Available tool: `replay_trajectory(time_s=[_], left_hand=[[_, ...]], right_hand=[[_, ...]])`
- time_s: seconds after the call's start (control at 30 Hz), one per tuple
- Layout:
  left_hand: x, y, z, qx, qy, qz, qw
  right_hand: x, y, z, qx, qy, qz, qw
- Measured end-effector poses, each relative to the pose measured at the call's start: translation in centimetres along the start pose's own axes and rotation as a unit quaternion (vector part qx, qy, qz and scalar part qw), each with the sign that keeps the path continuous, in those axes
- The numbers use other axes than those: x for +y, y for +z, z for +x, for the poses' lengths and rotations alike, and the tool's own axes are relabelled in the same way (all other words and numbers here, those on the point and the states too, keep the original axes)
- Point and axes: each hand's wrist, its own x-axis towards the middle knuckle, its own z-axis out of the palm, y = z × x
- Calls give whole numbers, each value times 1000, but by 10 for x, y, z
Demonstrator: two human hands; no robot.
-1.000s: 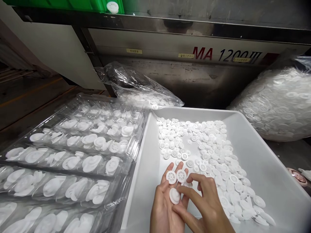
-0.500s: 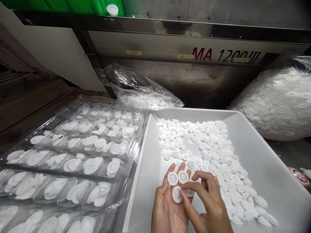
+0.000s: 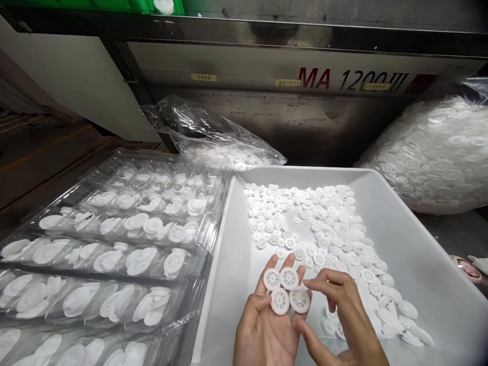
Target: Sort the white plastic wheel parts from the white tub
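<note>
My left hand (image 3: 267, 325) lies palm up over the near part of a white tray (image 3: 415, 254), fingers stretched out. Several white spoked plastic discs (image 3: 285, 291) rest flat on its fingers, arranged in a small square. My right hand (image 3: 343, 315) hovers just to the right of them, fingers loosely curled, thumb near the left palm's edge, with nothing visibly in it. A heap of loose white discs (image 3: 335, 229) covers the tray floor beyond and to the right of both hands.
Clear blister trays (image 3: 125, 244) with rows of white discs lie to the left of the white tray. One clear bag of discs (image 3: 217, 137) sits behind them, and a large full bag (image 3: 430, 152) sits at the right. A machine marked MA 1200 (image 3: 316, 76) stands behind.
A further disc now lies on my left fingers, completing a square of discs. My right hand has drawn back to the right, away from the discs it was touching.
</note>
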Motion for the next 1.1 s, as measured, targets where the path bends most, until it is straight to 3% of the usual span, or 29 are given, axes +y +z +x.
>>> replay_trajectory(time_s=[0.27,1.1], left_hand=[[-2,10,-4,27,11,26,999],[-2,8,-3,8,12,45,999]], right_hand=[[3,1,-2,-24,31,-9,999],[11,-3,-3,-21,53,21,998]])
